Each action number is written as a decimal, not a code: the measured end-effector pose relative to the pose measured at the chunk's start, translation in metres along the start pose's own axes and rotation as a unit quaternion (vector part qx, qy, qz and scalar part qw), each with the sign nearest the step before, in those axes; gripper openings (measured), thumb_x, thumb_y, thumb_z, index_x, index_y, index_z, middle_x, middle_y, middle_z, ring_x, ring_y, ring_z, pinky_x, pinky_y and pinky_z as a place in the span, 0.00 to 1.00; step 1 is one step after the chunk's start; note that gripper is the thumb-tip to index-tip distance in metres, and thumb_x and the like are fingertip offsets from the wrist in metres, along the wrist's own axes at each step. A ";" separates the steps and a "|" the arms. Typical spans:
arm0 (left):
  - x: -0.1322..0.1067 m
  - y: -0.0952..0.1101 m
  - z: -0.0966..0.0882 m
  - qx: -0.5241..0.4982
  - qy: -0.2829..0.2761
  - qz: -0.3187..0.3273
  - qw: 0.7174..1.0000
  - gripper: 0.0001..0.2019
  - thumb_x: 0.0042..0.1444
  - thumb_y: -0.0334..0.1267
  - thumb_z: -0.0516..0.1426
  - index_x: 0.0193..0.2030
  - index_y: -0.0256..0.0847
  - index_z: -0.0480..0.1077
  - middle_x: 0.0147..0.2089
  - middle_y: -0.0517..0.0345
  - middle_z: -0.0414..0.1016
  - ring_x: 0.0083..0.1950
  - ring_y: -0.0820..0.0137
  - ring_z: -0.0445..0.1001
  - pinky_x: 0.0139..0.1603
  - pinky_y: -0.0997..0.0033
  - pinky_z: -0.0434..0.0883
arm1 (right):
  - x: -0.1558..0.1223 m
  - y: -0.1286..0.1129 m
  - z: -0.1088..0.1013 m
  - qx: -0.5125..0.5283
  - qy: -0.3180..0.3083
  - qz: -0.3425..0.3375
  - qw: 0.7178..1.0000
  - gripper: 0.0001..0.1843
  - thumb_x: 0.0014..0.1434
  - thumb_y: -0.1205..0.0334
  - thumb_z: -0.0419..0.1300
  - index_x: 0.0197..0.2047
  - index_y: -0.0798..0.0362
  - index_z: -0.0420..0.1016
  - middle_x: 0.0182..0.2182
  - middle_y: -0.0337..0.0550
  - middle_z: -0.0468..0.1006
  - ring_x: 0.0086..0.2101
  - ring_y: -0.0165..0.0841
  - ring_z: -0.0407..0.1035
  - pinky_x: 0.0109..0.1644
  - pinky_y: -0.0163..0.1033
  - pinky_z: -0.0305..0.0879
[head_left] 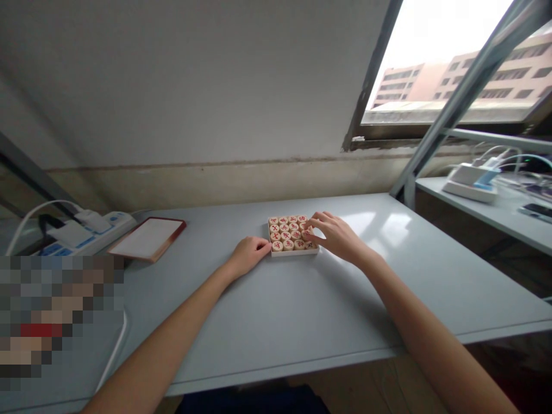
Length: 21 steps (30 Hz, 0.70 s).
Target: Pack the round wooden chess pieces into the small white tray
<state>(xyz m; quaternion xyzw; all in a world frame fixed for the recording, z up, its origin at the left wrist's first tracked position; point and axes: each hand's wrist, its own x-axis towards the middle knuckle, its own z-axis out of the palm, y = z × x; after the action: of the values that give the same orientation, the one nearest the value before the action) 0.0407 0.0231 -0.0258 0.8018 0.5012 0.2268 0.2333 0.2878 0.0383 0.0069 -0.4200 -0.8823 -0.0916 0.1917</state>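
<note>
A shallow white box [295, 253] lies on the desk, filled with rows of round, pale Chinese chess pieces [285, 236] with red characters facing up. My left hand [249, 255] rests on the desk at the box's left side. Its fingers are curled together, and the tips press on the front left corner. Over the right side of the box is my right hand [334, 234], palm down. Thumb and index finger are bent around a chess piece near the right edge, which the fingers partly hide.
A grey desk [241, 322] carries a brown-framed white panel [149, 238] at left, beside a power strip [114, 221] with plugs and cables. Behind is a wall. A slanted metal post [448, 115] stands at right, near another desk with a white power strip [470, 183].
</note>
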 end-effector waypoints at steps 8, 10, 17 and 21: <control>-0.001 0.002 -0.001 -0.002 -0.001 -0.001 1.000 0.19 0.53 0.47 0.43 0.17 0.37 0.56 0.18 0.65 0.51 0.23 0.77 0.50 0.24 0.74 0.45 | 0.000 0.000 -0.001 0.013 -0.005 -0.013 1.000 0.09 0.59 0.56 0.51 0.37 0.50 0.70 0.31 0.43 0.69 0.33 0.33 0.62 0.35 0.36 0.57; -0.001 0.002 -0.001 -0.002 -0.005 0.000 1.000 0.19 0.53 0.47 0.43 0.18 0.37 0.55 0.18 0.65 0.51 0.23 0.77 0.50 0.24 0.74 0.46 | 0.000 0.001 -0.002 0.014 -0.004 -0.011 1.000 0.09 0.58 0.56 0.52 0.37 0.50 0.70 0.31 0.43 0.69 0.33 0.33 0.63 0.35 0.36 0.58; -0.001 0.001 -0.001 -0.002 -0.009 0.003 1.000 0.19 0.54 0.48 0.43 0.18 0.37 0.55 0.19 0.65 0.51 0.23 0.77 0.50 0.24 0.75 0.46 | 0.000 -0.004 -0.002 0.055 0.000 -0.010 0.998 0.08 0.58 0.61 0.52 0.39 0.49 0.71 0.35 0.44 0.69 0.35 0.32 0.63 0.37 0.35 0.59; -0.001 0.000 0.000 -0.003 -0.005 -0.001 1.000 0.19 0.54 0.48 0.43 0.18 0.37 0.55 0.18 0.65 0.51 0.23 0.77 0.51 0.24 0.75 0.46 | -0.001 -0.002 0.000 0.069 -0.006 -0.004 0.998 0.08 0.58 0.61 0.52 0.37 0.49 0.72 0.35 0.43 0.69 0.35 0.32 0.63 0.38 0.36 0.59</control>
<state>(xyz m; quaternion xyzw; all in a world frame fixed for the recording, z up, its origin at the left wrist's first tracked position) 0.0407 0.0225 -0.0257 0.8017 0.5000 0.2238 0.2390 0.2866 0.0367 0.0063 -0.4028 -0.8893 -0.0290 0.2147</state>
